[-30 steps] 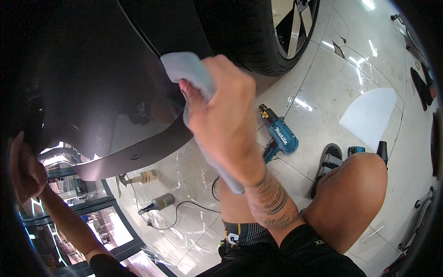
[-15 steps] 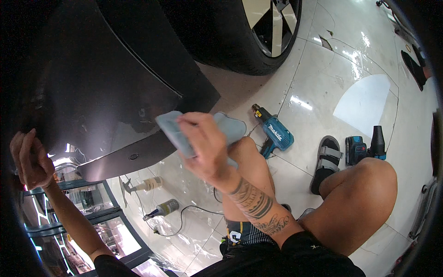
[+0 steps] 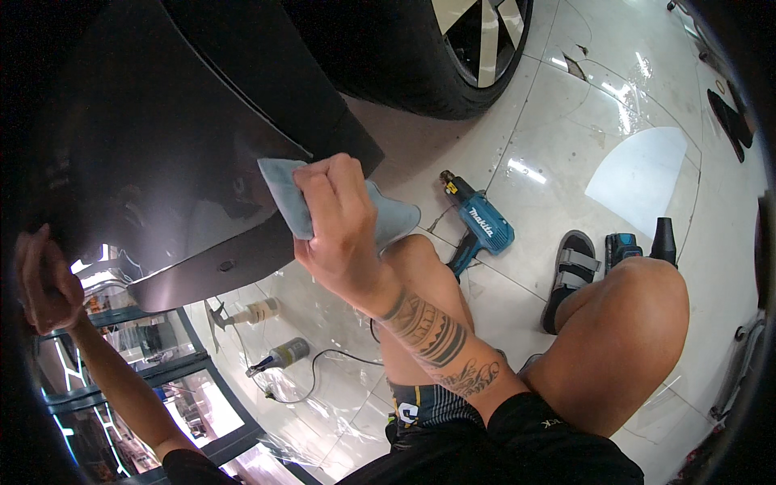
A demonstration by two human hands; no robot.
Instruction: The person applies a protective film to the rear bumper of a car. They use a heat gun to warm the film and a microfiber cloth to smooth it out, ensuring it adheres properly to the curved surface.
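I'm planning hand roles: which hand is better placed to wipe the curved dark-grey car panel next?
Probably the right hand: it grips the folded grey-blue cloth beside the panel, while the left hand shows no cloth.

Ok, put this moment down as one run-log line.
right hand: gripping grey-blue cloth by car bumper | left hand: open beside car bumper, contact unclear | floor: heat gun, two bottles, white sheet
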